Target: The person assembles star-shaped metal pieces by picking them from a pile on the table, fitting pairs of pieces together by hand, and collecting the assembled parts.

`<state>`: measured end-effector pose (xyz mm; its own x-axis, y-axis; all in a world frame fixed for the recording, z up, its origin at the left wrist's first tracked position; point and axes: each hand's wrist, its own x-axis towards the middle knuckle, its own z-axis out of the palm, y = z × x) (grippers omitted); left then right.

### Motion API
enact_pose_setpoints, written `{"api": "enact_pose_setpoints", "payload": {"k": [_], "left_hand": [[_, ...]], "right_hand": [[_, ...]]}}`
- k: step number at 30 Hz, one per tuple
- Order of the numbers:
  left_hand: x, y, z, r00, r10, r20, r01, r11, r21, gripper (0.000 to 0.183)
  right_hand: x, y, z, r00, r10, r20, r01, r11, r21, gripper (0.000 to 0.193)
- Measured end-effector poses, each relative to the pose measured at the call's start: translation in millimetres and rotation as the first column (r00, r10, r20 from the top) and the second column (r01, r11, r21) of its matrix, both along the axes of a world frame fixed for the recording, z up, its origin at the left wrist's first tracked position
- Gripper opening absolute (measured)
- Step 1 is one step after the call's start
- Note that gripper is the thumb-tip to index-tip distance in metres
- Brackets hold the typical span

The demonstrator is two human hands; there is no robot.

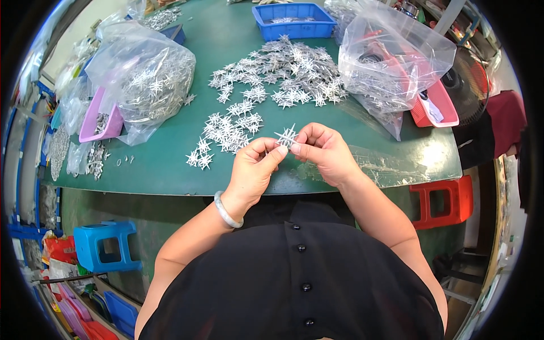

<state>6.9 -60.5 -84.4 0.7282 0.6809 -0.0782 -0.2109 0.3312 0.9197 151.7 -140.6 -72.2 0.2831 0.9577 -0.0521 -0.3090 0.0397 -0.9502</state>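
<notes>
Between my two hands, just above the table's near edge, is a small silvery star-shaped metal piece (288, 136) with several thin spikes. My left hand (253, 170) pinches its left side between thumb and forefinger; a pale bangle (225, 211) circles that wrist. From the other side, my right hand (328, 152) grips the piece with thumb and curled fingers. Beyond my hands lies a large heap of similar spiky pieces (289, 68). A smaller spread of them (226, 130) reaches toward my left hand.
Clear plastic bags of pieces stand left (153, 85) and right (379, 73). Beside them are a purple bin (90, 122) and a pink basket (446, 105). A blue tray (294, 31) sits at the back. Blue (107, 246) and red (445, 201) stools stand below the green table (153, 164).
</notes>
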Motion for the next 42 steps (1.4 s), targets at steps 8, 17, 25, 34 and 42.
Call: {"api": "enact_pose_setpoints", "payload": {"k": [8, 17, 25, 34, 42], "left_hand": [[-9.4, 16.3, 10.0, 0.975, -0.134, -0.177, 0.184, 0.933, 0.309, 0.004], [-9.4, 15.9, 14.7, 0.989, -0.09, -0.115, 0.12, 0.951, 0.286, 0.01], [-6.9, 2.7, 12.0, 0.995, -0.095, -0.035, 0.1, 0.977, 0.186, 0.007], [-7.8, 4.4, 10.2, 0.996, -0.052, -0.066, 0.067, 0.966, 0.25, 0.006], [-8.7, 4.2, 10.3, 0.997, -0.032, -0.071, 0.052, 0.953, 0.299, 0.007]], "right_hand": [[3.5, -7.6, 12.7, 0.991, 0.034, 0.131, -0.028, 0.999, -0.045, 0.02], [0.0, -14.2, 7.3, 0.997, 0.073, -0.009, -0.074, 0.995, -0.07, 0.009], [-7.7, -15.1, 3.4, 0.988, 0.001, -0.156, 0.002, 1.0, 0.021, 0.008], [-8.8, -17.3, -0.5, 0.987, 0.034, -0.159, -0.034, 0.999, 0.006, 0.008], [-10.3, -17.6, 1.1, 0.986, 0.052, -0.157, -0.053, 0.999, -0.006, 0.008]]}}
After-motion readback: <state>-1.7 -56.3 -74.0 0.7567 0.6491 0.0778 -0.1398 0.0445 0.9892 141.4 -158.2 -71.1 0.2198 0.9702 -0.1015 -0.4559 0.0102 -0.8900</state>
